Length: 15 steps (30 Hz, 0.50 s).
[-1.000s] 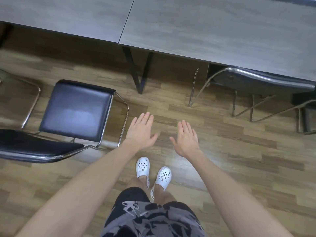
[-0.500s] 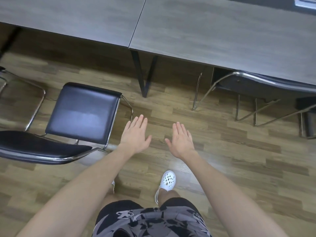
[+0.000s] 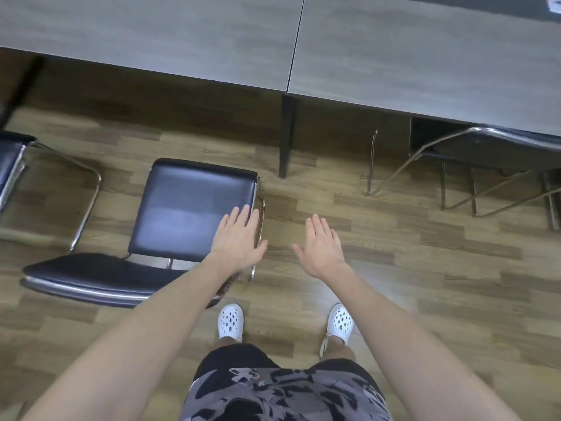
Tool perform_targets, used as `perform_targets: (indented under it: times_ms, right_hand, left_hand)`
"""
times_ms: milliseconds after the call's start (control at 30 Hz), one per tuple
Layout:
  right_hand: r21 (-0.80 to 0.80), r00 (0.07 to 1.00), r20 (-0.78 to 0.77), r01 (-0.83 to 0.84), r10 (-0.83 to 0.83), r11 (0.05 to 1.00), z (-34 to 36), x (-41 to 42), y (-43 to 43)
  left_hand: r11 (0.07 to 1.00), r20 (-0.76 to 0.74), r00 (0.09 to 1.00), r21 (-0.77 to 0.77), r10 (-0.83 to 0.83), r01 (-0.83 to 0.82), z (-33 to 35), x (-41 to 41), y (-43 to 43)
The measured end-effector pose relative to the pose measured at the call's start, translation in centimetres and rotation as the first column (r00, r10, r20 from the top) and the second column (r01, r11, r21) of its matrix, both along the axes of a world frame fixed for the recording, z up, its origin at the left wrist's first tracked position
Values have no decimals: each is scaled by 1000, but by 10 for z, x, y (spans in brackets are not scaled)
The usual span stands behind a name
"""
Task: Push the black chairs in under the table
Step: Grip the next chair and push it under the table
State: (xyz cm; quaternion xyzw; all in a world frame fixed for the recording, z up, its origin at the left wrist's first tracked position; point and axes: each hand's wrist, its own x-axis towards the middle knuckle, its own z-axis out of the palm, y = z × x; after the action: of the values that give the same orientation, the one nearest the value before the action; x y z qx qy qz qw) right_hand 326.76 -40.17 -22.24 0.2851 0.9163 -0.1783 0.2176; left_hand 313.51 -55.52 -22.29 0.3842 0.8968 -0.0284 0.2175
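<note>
Black glossy chair (image 3: 188,214), chrome frame | left hand (image 3: 238,243), right hand (image 3: 323,249): fingers released, flat

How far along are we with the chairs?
Done: the right chair sits tucked under the table. In hand: both hands open, left hand above the middle chair, right hand beside it. Left: that chair, plus the far-left chair, partly visible.

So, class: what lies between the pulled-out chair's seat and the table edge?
In the head view, only bare wood floor lies between the seat and the table; nothing blocks the way.
</note>
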Motion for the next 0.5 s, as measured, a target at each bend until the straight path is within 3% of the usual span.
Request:
perform_targets:
  times_ms: [233, 500]
  right_hand:
    - [29, 999, 16, 51, -52, 998, 11, -33, -77]
    - [-11, 999, 23, 39, -39, 999, 17, -46, -126]
  left_hand:
    - [998, 99, 994, 31, -55, 52, 9, -40, -65]
    - [998, 73, 997, -55, -15, 20, 13, -57, -124]
